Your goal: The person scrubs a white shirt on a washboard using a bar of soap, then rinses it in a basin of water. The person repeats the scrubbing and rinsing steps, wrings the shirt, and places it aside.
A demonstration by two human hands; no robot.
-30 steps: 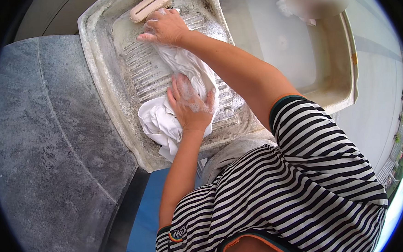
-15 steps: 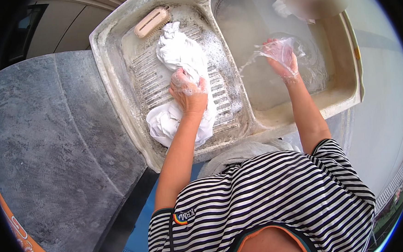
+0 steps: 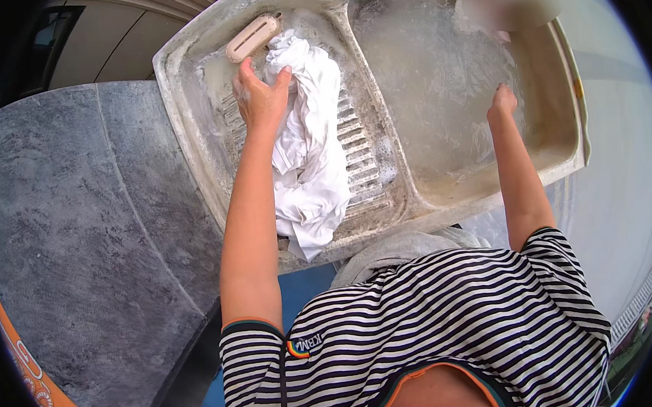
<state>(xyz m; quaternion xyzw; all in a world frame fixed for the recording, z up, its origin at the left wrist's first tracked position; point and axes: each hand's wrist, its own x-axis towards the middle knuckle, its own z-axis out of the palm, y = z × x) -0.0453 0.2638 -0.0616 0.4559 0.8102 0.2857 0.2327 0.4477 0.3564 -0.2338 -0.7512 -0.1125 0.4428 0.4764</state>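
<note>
Moved my left fingers (image 3: 246,70) up cloth (image 3: 318,129) to near brush (image 3: 254,38), spread from thumb; cloth lies along ribs (image 3: 353,138), middle unpressed, so likely free to shift. Right fingers (image 3: 505,97) at basin water (image 3: 430,78); can't tell if apart or together.

Looked bright and daylit over most of the frame. Pushed the white cloth (image 3: 317,122) close to blown, with most fold shading readable. Showed soft shadows, darkest below the edge of the desk (image 3: 65,204). Flared blue-white along the lower-right rim. Vignetted to black in the corners. Bent straight edges near the rim. Smeared a round patch (image 3: 515,2) at upper right past reading. Read reasonably sharp at the left hand (image 3: 261,99).
</note>
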